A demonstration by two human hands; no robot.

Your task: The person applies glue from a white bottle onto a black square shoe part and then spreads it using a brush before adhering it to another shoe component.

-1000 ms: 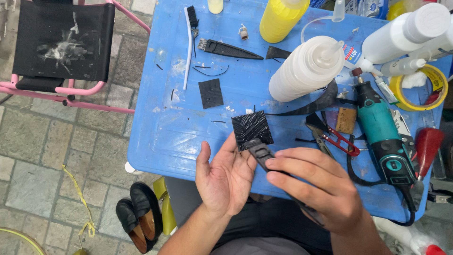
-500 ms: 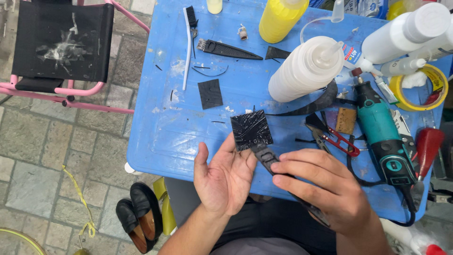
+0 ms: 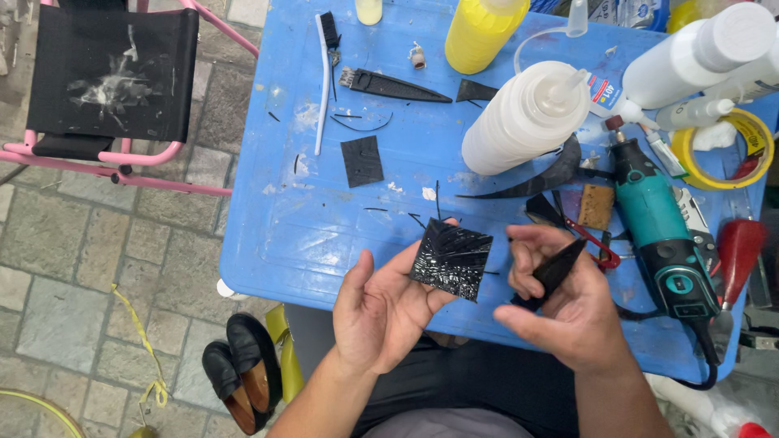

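The left hand [image 3: 388, 312] lies palm up at the near edge of the blue surface [image 3: 300, 235], fingers loosely spread, with a glossy black square piece [image 3: 451, 258] resting on its fingertips and pinned by the thumb at one corner. Just to its right, the right hand [image 3: 568, 312] is closed around a dark pointed strip [image 3: 556, 272], whose tip angles up toward the right; the two hands are near each other but not touching.

Close behind the right hand lie red-handled cutters [image 3: 596, 247] and a small brown block [image 3: 596, 207]. Beside them, to the right, a teal rotary tool [image 3: 657, 227] stretches along the surface, its black cord running off the near edge. A curved black sliver [image 3: 544, 180] lies under a big white squeeze bottle [image 3: 527, 118], which stands on the surface behind the square piece. Farther back are a yellow bottle [image 3: 480, 32], another white bottle [image 3: 698, 53], a small glue tube [image 3: 613, 96] and a roll of yellow tape [image 3: 726, 150]. Left of the bottles lie a flat black wedge [image 3: 393, 85], a smaller black square [image 3: 362, 161] and a white-handled brush [image 3: 323, 81]. Thin black trimmings are scattered on the surface between these and the hands.

Off the surface, on the paved floor, a pair of black shoes [image 3: 243, 373] sits beside the person's knees, and a pink-framed chair [image 3: 114, 77] with a black seat stands well to the left.
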